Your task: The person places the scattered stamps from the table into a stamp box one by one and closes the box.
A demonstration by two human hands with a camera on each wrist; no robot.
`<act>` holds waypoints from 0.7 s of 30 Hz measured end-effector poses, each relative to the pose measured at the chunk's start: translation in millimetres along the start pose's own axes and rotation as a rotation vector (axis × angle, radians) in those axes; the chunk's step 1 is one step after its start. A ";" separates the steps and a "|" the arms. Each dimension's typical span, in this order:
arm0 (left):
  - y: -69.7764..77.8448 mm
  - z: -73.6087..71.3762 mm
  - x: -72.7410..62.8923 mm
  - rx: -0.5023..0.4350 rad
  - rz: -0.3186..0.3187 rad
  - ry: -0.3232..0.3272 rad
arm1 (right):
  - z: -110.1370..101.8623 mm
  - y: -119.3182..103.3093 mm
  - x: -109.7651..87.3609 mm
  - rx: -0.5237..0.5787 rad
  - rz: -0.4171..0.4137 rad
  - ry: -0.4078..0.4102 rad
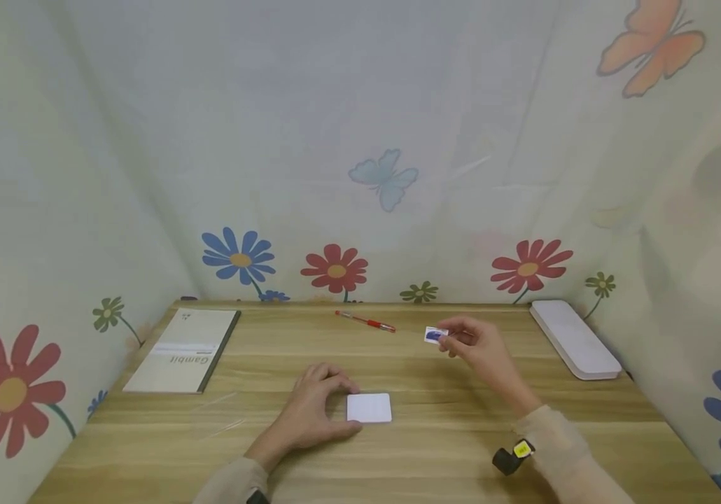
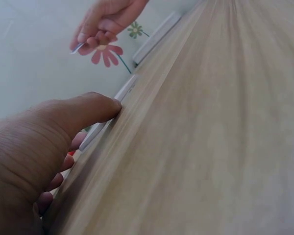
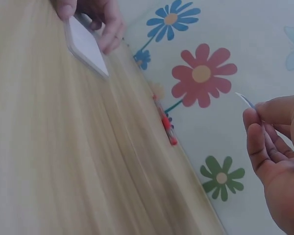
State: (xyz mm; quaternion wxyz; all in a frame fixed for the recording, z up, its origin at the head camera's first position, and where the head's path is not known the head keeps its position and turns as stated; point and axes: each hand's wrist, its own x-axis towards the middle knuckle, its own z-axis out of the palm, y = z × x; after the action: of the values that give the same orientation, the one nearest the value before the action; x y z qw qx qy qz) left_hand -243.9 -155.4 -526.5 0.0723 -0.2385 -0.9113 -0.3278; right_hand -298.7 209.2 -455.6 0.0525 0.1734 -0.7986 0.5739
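Observation:
My left hand (image 1: 318, 406) rests on the table and grips a small white rectangular block (image 1: 369, 408), thumb at its near edge and index finger at its far edge. In the left wrist view the thumb presses the side of the white block (image 2: 95, 133), which lies flat and looks thin. Raised above the table, my right hand (image 1: 477, 348) pinches a small white-bordered card (image 1: 434, 334) with a dark blue picture between thumb and fingers. The right wrist view shows this card (image 3: 245, 101) edge-on and slightly bent.
A red pen (image 1: 365, 321) lies near the table's back edge. On the left is a pale notebook (image 1: 174, 352) with a dark spine; at the right edge lies a long white case (image 1: 571, 339). Flower-printed fabric (image 1: 360, 231) closes off the back and sides of the wooden table (image 1: 411, 462).

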 end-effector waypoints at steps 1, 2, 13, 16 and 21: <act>0.0 0.4 -0.2 -0.002 -0.002 0.000 | 2.4 -0.6 -0.9 -0.005 0.002 -0.007; 0.0 0.8 -0.3 -0.004 -0.003 -0.001 | 4.9 -1.1 -1.7 -0.003 0.005 -0.015; -2.7 2.9 0.3 0.002 -0.010 -0.006 | 41.7 -9.0 -9.8 0.063 0.057 -0.095; -3.3 2.9 0.3 0.000 -0.010 -0.005 | 54.0 -10.3 -12.3 0.092 0.059 -0.133; -3.3 2.5 0.1 -0.001 -0.010 -0.001 | 73.6 -8.4 -15.0 0.146 0.053 -0.200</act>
State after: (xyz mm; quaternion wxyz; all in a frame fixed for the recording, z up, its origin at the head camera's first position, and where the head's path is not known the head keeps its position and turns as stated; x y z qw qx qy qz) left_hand -245.5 -155.9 -530.2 0.0700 -0.2343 -0.9123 -0.3284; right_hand -273.4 141.2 -477.0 -0.0553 0.2119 -0.7601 0.6118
